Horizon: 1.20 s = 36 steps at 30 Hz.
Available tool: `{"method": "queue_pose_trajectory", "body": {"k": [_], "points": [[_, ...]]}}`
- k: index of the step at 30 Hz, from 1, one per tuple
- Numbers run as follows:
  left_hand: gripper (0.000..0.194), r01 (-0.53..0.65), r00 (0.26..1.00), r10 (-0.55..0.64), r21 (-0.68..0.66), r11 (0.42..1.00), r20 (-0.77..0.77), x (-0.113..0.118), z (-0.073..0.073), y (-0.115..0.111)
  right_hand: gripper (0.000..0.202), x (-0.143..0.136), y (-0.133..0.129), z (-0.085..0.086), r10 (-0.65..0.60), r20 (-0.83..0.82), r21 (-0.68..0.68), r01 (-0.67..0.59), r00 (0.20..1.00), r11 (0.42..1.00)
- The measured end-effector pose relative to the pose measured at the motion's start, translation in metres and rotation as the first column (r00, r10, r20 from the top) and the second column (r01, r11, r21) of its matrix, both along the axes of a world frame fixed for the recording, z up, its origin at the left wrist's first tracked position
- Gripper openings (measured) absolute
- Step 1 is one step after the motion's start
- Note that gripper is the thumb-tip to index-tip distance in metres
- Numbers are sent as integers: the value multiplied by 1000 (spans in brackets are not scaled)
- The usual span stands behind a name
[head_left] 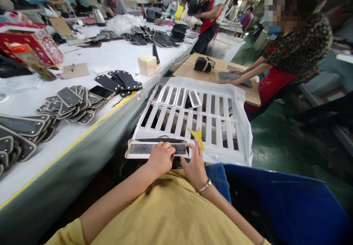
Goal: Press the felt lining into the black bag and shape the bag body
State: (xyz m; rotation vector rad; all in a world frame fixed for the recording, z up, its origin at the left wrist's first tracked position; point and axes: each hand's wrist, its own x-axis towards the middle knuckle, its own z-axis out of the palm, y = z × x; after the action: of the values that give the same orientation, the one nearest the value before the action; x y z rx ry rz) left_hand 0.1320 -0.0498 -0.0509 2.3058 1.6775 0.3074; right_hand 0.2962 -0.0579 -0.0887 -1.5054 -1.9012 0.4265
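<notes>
A long piece with a dark speckled strip and a cream rim (140,149) lies across the near edge of a white slotted rack (242,127). My left hand (162,157) rests on its right half, fingers bent together over the strip; what they may pinch is hidden. At the piece's right end is my right hand (195,164), thumb and fingers apart, touching the end. A yellow pointed piece (197,135) lies on the rack just beyond that hand. Several white-rimmed dark strips (172,96) stand in a row at the rack's far left, one tilted.
On the left table (110,57) lie stacks of dark rimmed pieces (68,101), black pieces (121,81), a phone (102,92) and a cream block (147,65). A blue bin (289,197) stands at lower right. A person in a red apron (286,83) works at cardboard beyond the rack.
</notes>
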Motion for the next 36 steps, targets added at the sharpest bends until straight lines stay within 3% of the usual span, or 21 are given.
{"method": "queue_pose_trajectory", "body": {"k": [3,6,11,15,19,30,36], "points": [[3,4,1000,-3,-38,999,22,-2,1,1,45,-3,-20,4,203,193,216,-244,960,945],[11,0,997,3,-43,999,72,-2,0,2,52,-8,-34,-3,342,383,219,-444,858,869],[11,24,988,-15,-61,998,155,-17,0,7,54,-18,-41,-17,234,572,231,-429,786,873],[21,-8,953,0,24,1000,304,-56,2,-3,51,-21,-44,-21,182,647,230,-417,741,879],[9,-11,967,8,11,1000,253,-85,0,-20,51,-24,-44,-22,186,669,201,-416,719,887],[15,-129,980,132,-25,991,147,-73,-4,-17,60,-38,-34,-22,217,647,180,-423,731,888],[14,-219,976,217,61,974,29,-58,-8,-19,60,-58,-25,-28,266,656,159,-474,706,866]]}}
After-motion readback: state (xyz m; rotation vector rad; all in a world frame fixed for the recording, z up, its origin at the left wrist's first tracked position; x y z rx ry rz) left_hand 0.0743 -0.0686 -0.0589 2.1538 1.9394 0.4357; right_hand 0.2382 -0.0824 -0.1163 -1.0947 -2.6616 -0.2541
